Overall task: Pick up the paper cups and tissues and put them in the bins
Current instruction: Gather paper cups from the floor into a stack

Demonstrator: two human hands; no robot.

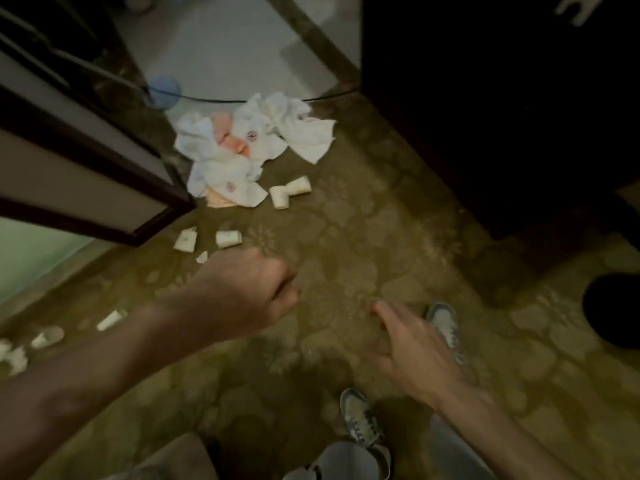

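Left of the left hand, a crumpled white tissue and two tipped-over white paper cups lie in a loose row on the patterned olive carpet, scattered as litter rather than set down with care. Just beyond the left hand's knuckles lie a flattened white paper cup, a white paper cup on its side and a small white paper scrap. Farther ahead, a heap of crumpled white and pink tissues sits with two more fallen white paper cups touching each other at its near edge. The left hand hangs over the carpet, back up, fingers curled under; whether they grasp anything I cannot tell. The right hand, near a grey sneaker, is released, its fingers loosely spread and touching nothing, probably ready to gather. A dark round shape well right of it may be a bin; that is unclear.
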